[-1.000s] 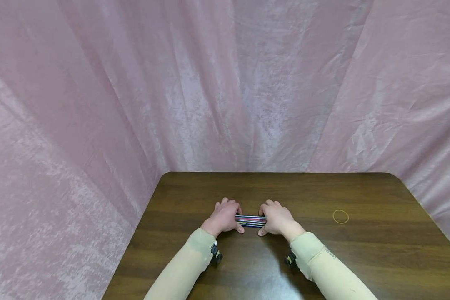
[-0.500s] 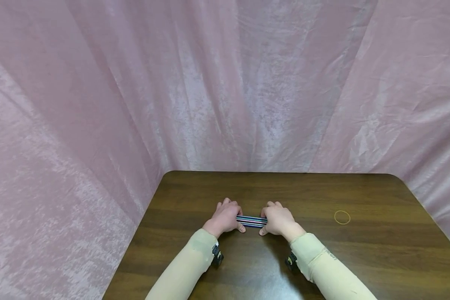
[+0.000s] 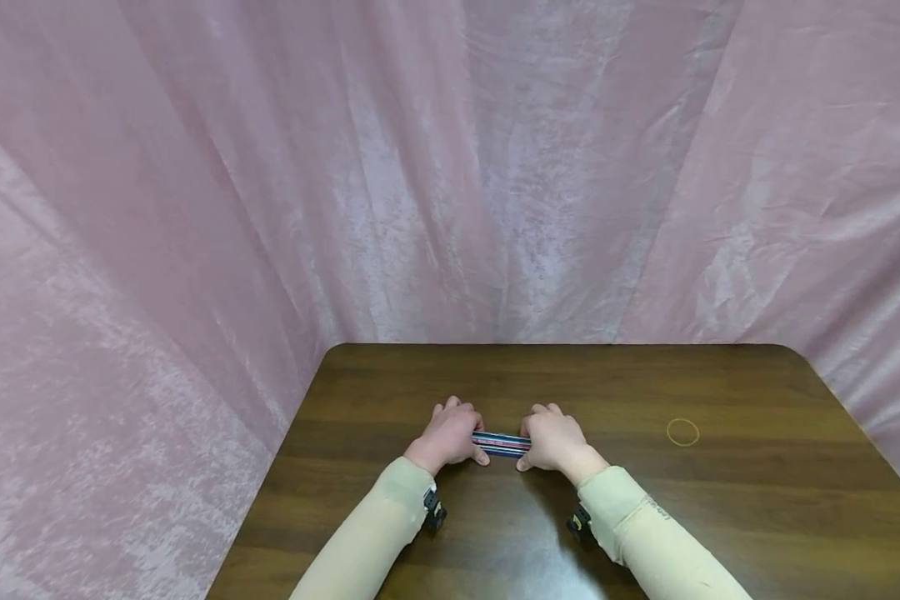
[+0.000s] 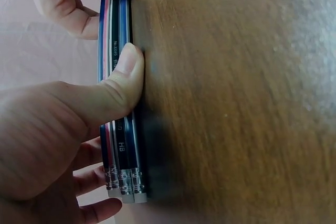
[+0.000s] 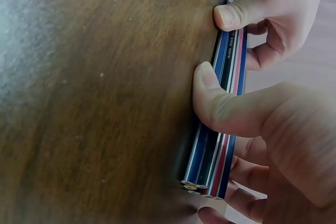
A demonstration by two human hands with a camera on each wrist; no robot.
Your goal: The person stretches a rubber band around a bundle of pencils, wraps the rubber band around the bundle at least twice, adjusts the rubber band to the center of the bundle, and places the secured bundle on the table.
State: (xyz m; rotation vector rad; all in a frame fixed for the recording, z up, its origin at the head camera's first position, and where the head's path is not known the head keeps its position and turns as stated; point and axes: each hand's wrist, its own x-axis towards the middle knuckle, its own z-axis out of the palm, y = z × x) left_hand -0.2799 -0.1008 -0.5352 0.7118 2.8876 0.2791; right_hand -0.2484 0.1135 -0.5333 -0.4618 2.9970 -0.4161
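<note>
A bundle of several striped pencils [image 3: 502, 444] lies sideways between my hands, low over the wooden table. Blue, black, white and pink stripes run along their sides. My left hand [image 3: 448, 435] grips the end with white erasers [image 4: 128, 199] and metal ferrules, its thumb across the near side and fingers behind. At the other end, my right hand [image 3: 557, 440] holds the bundle the same way, near the flat unsharpened tips [image 5: 195, 186]. Both thumbs lie along the near side of the bundle, and the erasers line up unevenly.
A thin yellow rubber band [image 3: 697, 435] lies on the table [image 3: 720, 517] to the right of my right hand. Pink curtains [image 3: 495, 167] hang behind the table and along its left side.
Both hands stay nearly in place around the bundle. The stripe colours showing between them differ from frame to frame, so the pencils have turned or shifted a little in the hands.
</note>
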